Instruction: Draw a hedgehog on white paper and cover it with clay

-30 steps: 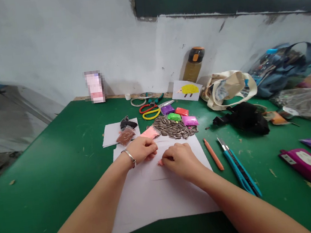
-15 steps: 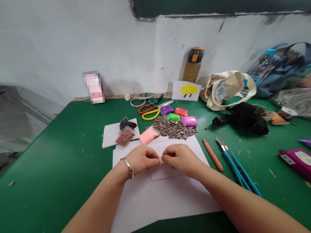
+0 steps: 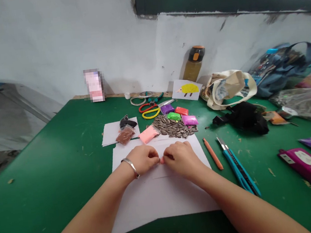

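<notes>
Between the fingertips of both hands is a small lump of pink modelling clay [image 3: 162, 160], partly hidden by the fingers. My left hand [image 3: 143, 158] pinches it from the left, a silver bangle on the wrist. From the other side my right hand [image 3: 181, 158] pinches it too. Both hands are over white paper sheets [image 3: 160, 199] on the green table. Just beyond them lie a packet of pink clay [image 3: 148, 134] and a pile of striped sunflower seeds [image 3: 171, 128]. A packet of brown clay [image 3: 125, 135] rests on smaller white paper.
Right of the paper lie an orange marker [image 3: 213, 154] and a blue utility knife [image 3: 240, 170], blade out. Scissors [image 3: 151, 113], small clay packets [image 3: 189, 120], a hedgehog picture [image 3: 187, 90] and a bottle [image 3: 193, 64] stand behind. A magenta power strip [image 3: 306, 166] is far right.
Both hands still pinch the pink clay; the right hand has turned slightly, its fingers shifting over the lump. The view has moved a little.
</notes>
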